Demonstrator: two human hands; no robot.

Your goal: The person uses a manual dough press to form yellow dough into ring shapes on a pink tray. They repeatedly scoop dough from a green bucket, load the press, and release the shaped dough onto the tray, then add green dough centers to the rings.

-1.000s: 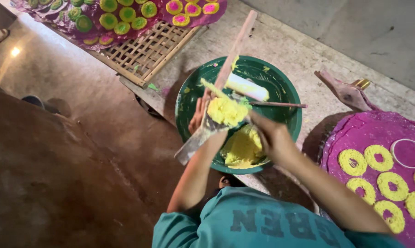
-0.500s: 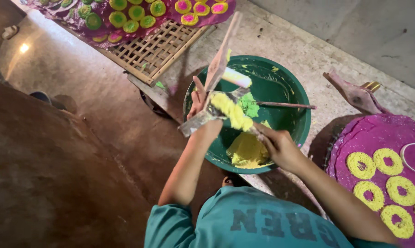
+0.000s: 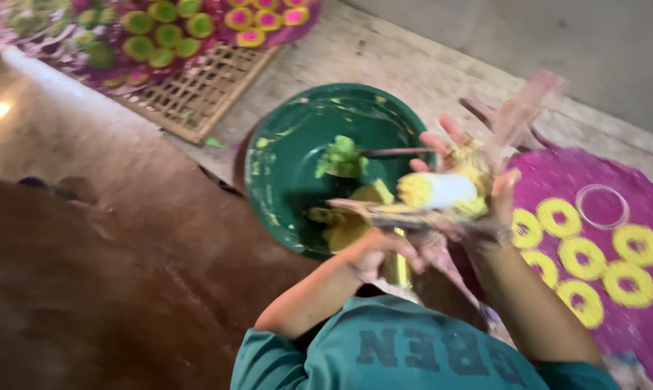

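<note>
Since the earlier frame both hands and the dough-filled tool have swung rightward, off the middle of the bowl toward its right rim, and the view is now blurred. At the upper left of the frame a woven bamboo tray carries a pink cloth with green and pink-centred rings. In the centre sits the green bowl, smeared with yellow, holding a lump of green dough and yellow dough — a thin stick lies across it. Just below its right rim the left hand is closed around a brass-coloured cylinder under a flat wooden press. Right of that the right hand, fingers spread wide, cups a white roll tipped with yellow dough. At the far right a purple cloth bears yellow rings and a clear ring-shaped cutter — near the right hand, not touching it.
</note>
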